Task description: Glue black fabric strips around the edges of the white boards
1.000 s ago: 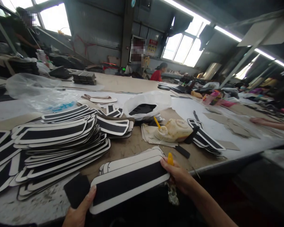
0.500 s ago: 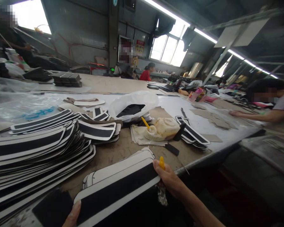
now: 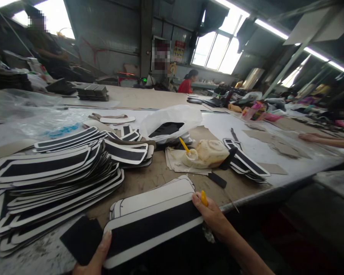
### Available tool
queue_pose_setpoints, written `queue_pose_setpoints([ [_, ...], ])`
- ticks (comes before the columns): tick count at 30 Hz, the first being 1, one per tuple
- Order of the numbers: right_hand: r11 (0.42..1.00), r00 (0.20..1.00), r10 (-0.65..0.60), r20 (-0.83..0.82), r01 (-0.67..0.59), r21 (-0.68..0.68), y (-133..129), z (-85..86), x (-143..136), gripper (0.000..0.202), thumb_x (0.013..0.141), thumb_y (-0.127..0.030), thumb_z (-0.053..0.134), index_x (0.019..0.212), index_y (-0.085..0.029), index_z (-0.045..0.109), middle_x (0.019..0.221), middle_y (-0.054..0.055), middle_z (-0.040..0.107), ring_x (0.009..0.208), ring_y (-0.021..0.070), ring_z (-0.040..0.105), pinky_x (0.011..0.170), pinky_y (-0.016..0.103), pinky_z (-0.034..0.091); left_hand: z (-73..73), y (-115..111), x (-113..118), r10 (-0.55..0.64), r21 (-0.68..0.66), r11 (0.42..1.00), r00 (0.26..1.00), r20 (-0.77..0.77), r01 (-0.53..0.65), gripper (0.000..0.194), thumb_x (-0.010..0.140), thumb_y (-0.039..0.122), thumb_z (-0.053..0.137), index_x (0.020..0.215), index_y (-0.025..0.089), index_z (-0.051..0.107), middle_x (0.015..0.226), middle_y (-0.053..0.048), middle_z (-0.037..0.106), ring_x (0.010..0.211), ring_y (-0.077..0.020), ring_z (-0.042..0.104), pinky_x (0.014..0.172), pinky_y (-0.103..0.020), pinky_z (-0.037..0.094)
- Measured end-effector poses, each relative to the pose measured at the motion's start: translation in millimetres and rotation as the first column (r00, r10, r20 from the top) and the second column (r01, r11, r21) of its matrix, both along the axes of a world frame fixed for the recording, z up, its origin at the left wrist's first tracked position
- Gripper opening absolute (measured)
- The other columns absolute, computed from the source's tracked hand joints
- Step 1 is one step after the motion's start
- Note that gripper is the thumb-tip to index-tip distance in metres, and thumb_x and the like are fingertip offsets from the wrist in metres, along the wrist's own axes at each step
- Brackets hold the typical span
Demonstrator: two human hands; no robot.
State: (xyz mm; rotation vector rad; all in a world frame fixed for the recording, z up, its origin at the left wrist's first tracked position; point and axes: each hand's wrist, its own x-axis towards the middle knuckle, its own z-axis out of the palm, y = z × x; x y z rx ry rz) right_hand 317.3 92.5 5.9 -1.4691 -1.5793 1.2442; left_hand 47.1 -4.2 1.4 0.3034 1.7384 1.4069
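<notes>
A long white-edged piece with a black strip [image 3: 154, 225] is held at both ends, tilted over the table's front edge. My left hand [image 3: 96, 254] grips its left end, thumb on top. At the right end, my right hand [image 3: 213, 215] pinches the corner and also holds a yellow-handled tool [image 3: 204, 198] whose lower end, smeared with whitish stuff, hangs below. Behind the piece lie similar pieces, white side up [image 3: 160, 191]. A black square piece [image 3: 83, 238] lies beside my left hand.
Large stacks of strip pieces [image 3: 51, 166] fill the left. A whitish glue container [image 3: 210, 152] with a yellow stick stands behind; a plastic bag [image 3: 172, 122] is further back. More strips [image 3: 246, 162] lie right. A co-worker's hand [image 3: 309, 138] is far right.
The view has swung left, so the scene sits further right. Both hands still hold the strip piece; more of my left hand shows. The co-worker at right is now mostly out of view.
</notes>
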Motion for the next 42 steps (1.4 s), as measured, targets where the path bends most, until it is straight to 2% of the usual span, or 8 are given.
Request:
queue_pose_setpoints([
  [5,0.998,0.993,-0.023,0.112,0.016,0.061,-2,0.4,1,0.036,0.081,-0.053,0.042,0.066,-0.02,0.044,0.061,-0.003,0.041,0.057,0.0126,0.04,0.053,0.024,0.038,20.3,-2,14,0.029,0.018,0.999,0.999,0.043,-0.03,0.048,0.073,0.036,0.062,0.116,0.018,0.051,0.118,-0.006,0.058,0.121,-0.0239,0.04,0.108,-0.038,0.023],
  [9,0.995,0.977,-0.025,0.211,0.003,0.101,-2,0.5,2,0.037,0.079,-0.054,0.042,0.064,-0.021,0.047,0.06,-0.002,0.045,0.056,0.014,0.044,0.053,0.025,0.041,29.0,-4,17,0.06,-0.007,0.998,0.952,0.301,-0.061,0.046,0.076,0.033,0.059,0.119,0.023,0.049,0.112,-0.006,0.061,0.114,-0.0232,0.048,0.102,-0.039,0.033],
  [17,0.996,0.956,-0.036,0.292,0.01,0.091,-2,-7.1,3,0.037,0.078,-0.055,0.041,0.062,-0.022,0.048,0.059,0.001,0.054,0.056,0.0167,0.051,0.054,0.026,0.042,25.8,-11,5,0.034,-0.008,0.999,0.858,0.512,-0.034,0.048,0.074,0.048,0.056,0.112,0.019,0.055,0.103,-0.008,0.066,0.102,-0.0241,0.057,0.088,-0.035,0.046],
  [21,0.997,0.957,-0.055,0.286,0.036,0.071,-1,-5.9,2,0.038,0.078,-0.055,0.044,0.063,-0.021,0.049,0.058,0.0,0.052,0.056,0.0162,0.048,0.054,0.027,0.041,21.8,-12,2,-0.027,0.048,0.999,0.913,0.406,0.009,0.054,0.067,0.033,0.07,0.116,0.018,0.052,0.099,-0.007,0.068,0.095,-0.023,0.061,0.084,-0.031,0.049],
  [26,0.978,0.999,-0.033,-0.039,0.024,-0.206,-6,11.8,-7,0.035,0.078,-0.053,0.049,0.072,-0.019,0.053,0.064,0.002,0.054,0.058,0.0163,0.05,0.051,0.026,0.041,21.6,-14,0,-0.075,0.037,0.997,0.845,0.529,0.065,0.055,0.067,0.027,0.07,0.118,0.019,0.05,0.088,-0.005,0.069,0.074,-0.0192,0.065,0.074,-0.031,0.052],
  [30,0.922,0.953,-0.163,-0.255,0.055,-0.383,-9,22.0,-14,0.034,0.076,-0.053,0.053,0.078,-0.019,0.054,0.059,0.0,0.052,0.048,0.0131,0.047,0.042,0.023,0.036,19.4,-14,3,-0.048,-0.007,0.998,0.761,0.647,0.069,0.051,0.064,0.029,0.072,0.111,0.017,0.055,0.062,0.0,0.065,0.045,-0.0119,0.055,0.056,-0.027,0.052],
  [38,0.994,0.997,-0.035,-0.07,0.027,-0.106,-2,9.7,-3,0.04,0.079,-0.057,0.044,0.068,-0.018,0.049,0.062,0.0,0.051,0.059,0.0145,0.047,0.055,0.025,0.04,28.7,0,9,0.04,-0.049,0.998,0.941,0.336,-0.024,0.019,0.068,0.014,0.065,0.087,0.015,0.06,0.062,0.001,0.064,0.051,-0.0117,0.057,0.047,-0.018,0.049],
  [42,0.998,0.999,0.032,0.022,-0.03,-0.06,0,8.0,0,0.038,0.078,-0.054,0.048,0.07,-0.017,0.05,0.064,-0.002,0.048,0.059,0.0122,0.044,0.053,0.023,0.038,15.6,0,5,0.04,-0.101,0.995,0.975,0.217,-0.018,0.016,0.061,0.017,0.071,0.072,0.015,0.06,0.052,0.002,0.06,0.05,-0.0133,0.057,0.04,-0.016,0.045],
])
